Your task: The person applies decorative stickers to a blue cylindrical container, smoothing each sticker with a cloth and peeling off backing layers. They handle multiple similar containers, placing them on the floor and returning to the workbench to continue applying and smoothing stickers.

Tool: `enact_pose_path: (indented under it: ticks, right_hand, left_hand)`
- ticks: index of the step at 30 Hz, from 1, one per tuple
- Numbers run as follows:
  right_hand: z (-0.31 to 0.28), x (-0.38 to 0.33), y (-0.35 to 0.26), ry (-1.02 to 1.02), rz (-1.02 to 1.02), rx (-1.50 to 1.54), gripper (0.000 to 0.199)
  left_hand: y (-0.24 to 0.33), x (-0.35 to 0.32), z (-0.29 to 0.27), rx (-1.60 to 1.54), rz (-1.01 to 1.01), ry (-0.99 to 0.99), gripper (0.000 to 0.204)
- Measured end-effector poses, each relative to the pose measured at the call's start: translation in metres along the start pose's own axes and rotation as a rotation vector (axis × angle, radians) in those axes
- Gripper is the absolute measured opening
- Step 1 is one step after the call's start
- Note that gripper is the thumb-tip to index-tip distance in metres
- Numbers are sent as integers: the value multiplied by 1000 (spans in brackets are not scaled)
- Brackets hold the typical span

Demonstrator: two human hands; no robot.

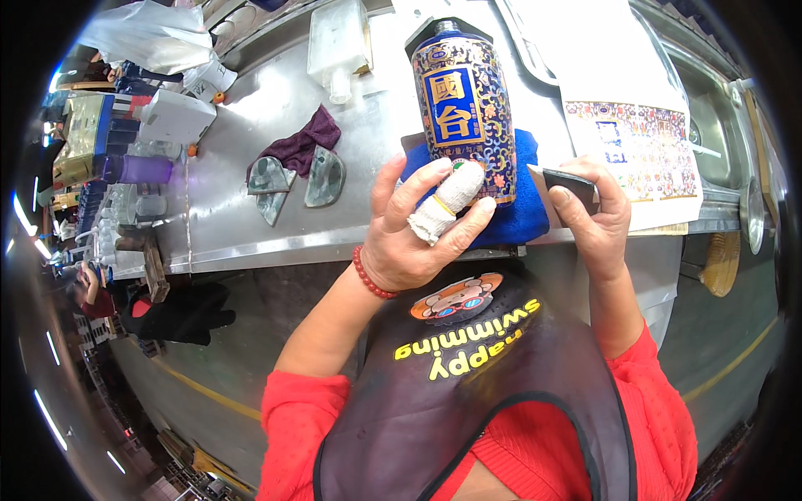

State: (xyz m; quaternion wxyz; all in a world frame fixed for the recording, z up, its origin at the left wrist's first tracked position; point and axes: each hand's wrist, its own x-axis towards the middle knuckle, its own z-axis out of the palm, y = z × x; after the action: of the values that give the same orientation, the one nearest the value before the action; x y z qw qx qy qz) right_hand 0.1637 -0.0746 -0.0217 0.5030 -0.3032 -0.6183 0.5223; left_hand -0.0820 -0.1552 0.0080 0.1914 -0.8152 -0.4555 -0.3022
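Observation:
A patterned blue bottle (468, 117) with a gold-framed panel lies on a folded blue cloth (526, 184), its neck pointing away from me. My left hand (422, 217) is at the bottle's near end, fingers spread, with fingertips at its surface. A white knitted cover (449, 200) with a yellow band wraps one of its fingers. To the right of the bottle, my right hand (595, 209) pinches a dark flat scraper (570, 180) between thumb and fingers. Whether the scraper touches anything is unclear.
Left on the metal table (234, 209) lie a purple cloth (305, 144) and several marbled dark-green pieces (326, 177). A clear bottle (337, 50) stands behind them. Right are a patterned printed sheet (635, 159) and a sink (714, 125). Boxes and a purple container (146, 169) crowd the far left.

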Motion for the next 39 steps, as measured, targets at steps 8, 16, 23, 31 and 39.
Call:
enact_pose_path:
  ticks: [8,16,23,31,39]
  right_hand:
    - [3,-1,-3,2,68,-52,22]
    - [22,16,-14,-132,-57,-299,45]
    - [36,20,-12,-154,-146,-502,76]
    - [29,24,-8,-278,-92,-440,76]
    - [32,23,-14,-286,-77,-457,74]
  left_hand:
    - [-4,5,-9,16,37,-51,25]
    - [-4,3,-8,-62,-123,-42,47]
    - [5,7,10,-121,-353,-113,95]
    - [4,3,12,-121,-327,-110,94]
    - [4,0,14,-103,-301,-82,92]
